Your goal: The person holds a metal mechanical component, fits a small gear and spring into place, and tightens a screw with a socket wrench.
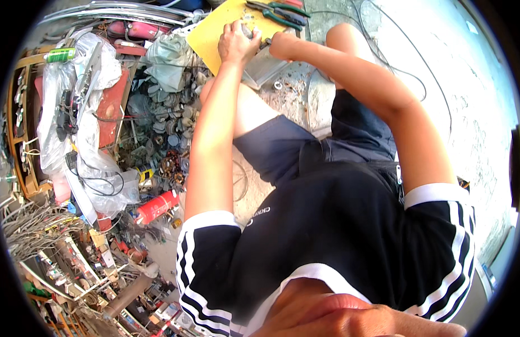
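My left hand (234, 45) is closed round a small grey piece (247, 31) over a yellow board (206, 39). Its fingers hide most of the piece, so I cannot name its kind. Close beside it, my right hand (283, 47) makes a fist. A short dark tip (265, 42) shows at the fist's left side; the rest is hidden in the fingers. Dark-green-handled pliers (279, 16) lie on the board just beyond my hands. A red-handled tool (293, 3) lies behind them, partly cut off.
Grey scrap pieces (170, 112) are heaped on the left, beside clear plastic bags (105, 67) and a red cylinder (157, 206). Small debris and a white ring (278, 85) lie on the floor between my legs. Black cables (417, 50) run along the right.
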Motion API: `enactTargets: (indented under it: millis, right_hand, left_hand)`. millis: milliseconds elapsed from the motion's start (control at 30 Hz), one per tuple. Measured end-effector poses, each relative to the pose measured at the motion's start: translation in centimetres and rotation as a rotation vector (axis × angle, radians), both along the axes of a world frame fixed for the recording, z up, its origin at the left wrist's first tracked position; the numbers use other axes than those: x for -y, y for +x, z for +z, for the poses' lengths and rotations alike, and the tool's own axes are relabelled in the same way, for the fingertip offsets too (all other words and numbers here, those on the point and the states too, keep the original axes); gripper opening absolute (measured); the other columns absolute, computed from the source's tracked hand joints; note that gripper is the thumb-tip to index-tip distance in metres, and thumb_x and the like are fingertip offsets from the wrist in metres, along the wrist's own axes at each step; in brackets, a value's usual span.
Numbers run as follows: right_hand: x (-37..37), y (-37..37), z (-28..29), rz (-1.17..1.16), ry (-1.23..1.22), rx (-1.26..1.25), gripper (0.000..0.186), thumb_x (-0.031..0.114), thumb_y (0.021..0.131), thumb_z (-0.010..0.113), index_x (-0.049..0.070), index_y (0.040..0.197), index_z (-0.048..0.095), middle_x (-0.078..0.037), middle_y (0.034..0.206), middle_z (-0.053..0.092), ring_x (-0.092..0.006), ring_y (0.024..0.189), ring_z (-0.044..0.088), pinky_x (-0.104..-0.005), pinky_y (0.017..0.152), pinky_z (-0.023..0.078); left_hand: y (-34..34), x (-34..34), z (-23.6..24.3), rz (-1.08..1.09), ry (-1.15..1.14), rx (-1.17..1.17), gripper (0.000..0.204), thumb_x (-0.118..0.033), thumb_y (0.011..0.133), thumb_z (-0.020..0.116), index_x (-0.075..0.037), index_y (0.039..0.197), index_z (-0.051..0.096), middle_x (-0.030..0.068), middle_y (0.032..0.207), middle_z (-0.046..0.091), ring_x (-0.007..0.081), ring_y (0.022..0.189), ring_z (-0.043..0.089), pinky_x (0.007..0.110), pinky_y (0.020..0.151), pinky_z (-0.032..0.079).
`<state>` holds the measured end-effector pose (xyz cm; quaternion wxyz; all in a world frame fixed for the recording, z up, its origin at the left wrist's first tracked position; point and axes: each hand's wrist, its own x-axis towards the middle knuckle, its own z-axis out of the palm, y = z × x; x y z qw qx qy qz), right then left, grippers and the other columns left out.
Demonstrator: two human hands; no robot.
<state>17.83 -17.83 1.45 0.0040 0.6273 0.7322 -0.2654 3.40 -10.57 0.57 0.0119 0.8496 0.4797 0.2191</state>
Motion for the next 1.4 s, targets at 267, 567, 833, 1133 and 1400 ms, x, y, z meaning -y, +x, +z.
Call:
enactTargets:
  millis: [267, 567, 833, 1133, 1400]
  right_hand:
    - [-3.5, -0.5, 1.1, 0.156, 0.038, 0.171, 0.014, 0.002, 0.064, 0.069, -0.004, 0.075, 0.074, -0.021, 0.074, 0.069, -0.0348, 0.067, 0.069, -0.0413, 0.059, 0.055]
    - [-4.4, -1.5, -0.1, 0.118, 0.086, 0.25, 0.022, 0.003, 0.069, 0.069, 0.0, 0.09, 0.076, -0.02, 0.088, 0.072, -0.0365, 0.083, 0.07, -0.0437, 0.07, 0.057]
    - [-3.7, -1.4, -1.3, 0.134, 0.19, 0.321, 0.023, 0.005, 0.078, 0.059, 0.002, 0.093, 0.076, -0.019, 0.097, 0.071, -0.0346, 0.088, 0.071, -0.0416, 0.072, 0.058]
    - [-3.5, -1.1, -5.3, -0.039, 0.274, 0.122, 0.026, 0.014, 0.085, 0.053, 0.0, 0.095, 0.073, -0.025, 0.097, 0.069, -0.0361, 0.09, 0.07, -0.0412, 0.078, 0.056]
    - [0.2, -2.0, -7.4, -0.463, 0.374, -0.396, 0.029, 0.024, 0.095, 0.046, 0.001, 0.098, 0.064, -0.03, 0.092, 0.067, -0.0471, 0.09, 0.065, -0.0521, 0.082, 0.052]
  left_hand:
    - [-0.3, -2.6, 1.0, 0.069, 0.015, -0.034, 0.051, -0.044, 0.08, 0.06, -0.007, 0.114, 0.061, 0.021, 0.112, 0.061, 0.0393, 0.099, 0.063, 0.047, 0.087, 0.051]
    - [-1.2, -4.2, 0.1, 0.049, 0.054, -0.035, 0.054, -0.048, 0.079, 0.06, -0.009, 0.116, 0.06, 0.0199, 0.11, 0.063, 0.0388, 0.097, 0.064, 0.047, 0.086, 0.052]
    - [-1.0, -3.6, 1.2, -0.014, 0.045, 0.038, 0.06, -0.043, 0.072, 0.075, -0.007, 0.115, 0.054, 0.0225, 0.106, 0.06, 0.0428, 0.092, 0.063, 0.052, 0.077, 0.053]
    - [-0.6, -3.0, 1.0, -0.052, 0.103, 0.026, 0.061, -0.043, 0.073, 0.073, -0.005, 0.117, 0.055, 0.022, 0.107, 0.061, 0.0421, 0.094, 0.063, 0.05, 0.079, 0.053]
    - [-0.4, -3.8, 2.0, -0.078, -0.028, -0.017, 0.054, -0.04, 0.077, 0.07, -0.004, 0.116, 0.059, 0.0232, 0.118, 0.059, 0.0403, 0.106, 0.06, 0.048, 0.091, 0.048]
